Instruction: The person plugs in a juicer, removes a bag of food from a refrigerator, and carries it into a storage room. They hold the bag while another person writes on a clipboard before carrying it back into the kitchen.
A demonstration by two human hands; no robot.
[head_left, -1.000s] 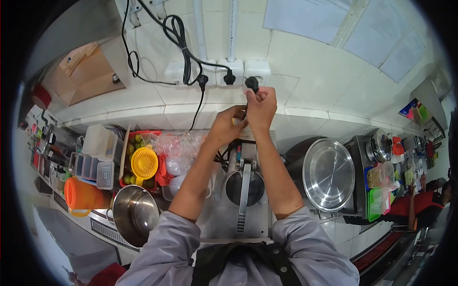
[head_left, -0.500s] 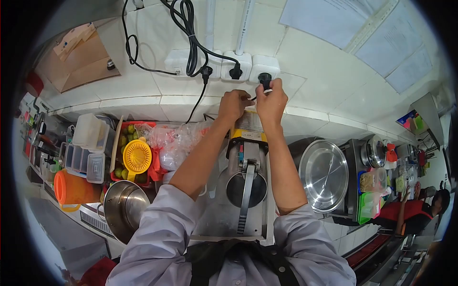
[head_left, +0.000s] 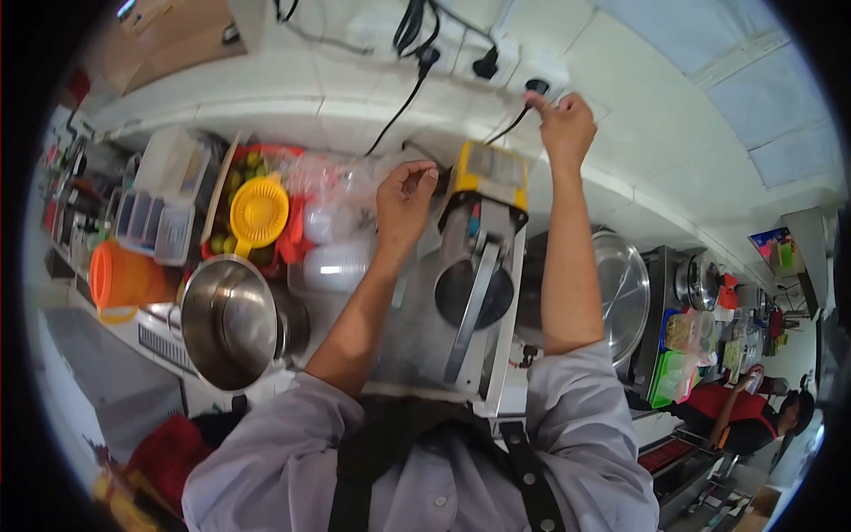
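Observation:
My left hand [head_left: 405, 206] hovers left of the machine's yellow housing [head_left: 490, 175], its fingers curled toward the thumb and nothing visible in them. Near the right wall socket [head_left: 542, 73] is my right hand [head_left: 567, 131], its thumb apart from the bent fingers and close to a black plug [head_left: 536, 87]; whether it touches the plug is unclear. The plug sits in the socket, and a black cord [head_left: 508, 127] runs from it down behind the housing. Below the housing, the machine has a round metal opening [head_left: 472, 293] and a long metal lever [head_left: 472, 310].
At left are a steel pot [head_left: 230, 324], a yellow juicer [head_left: 259, 213], an orange container [head_left: 124, 277] and clear plastic boxes [head_left: 160, 222]. A round steel lid [head_left: 620, 288] is at right. A person in red and black [head_left: 731, 412] stands at far right.
My left hand has moved away from the cord and down-left. My right hand has loosened from the plug and drawn to its right. The view has shifted, bringing the sockets higher.

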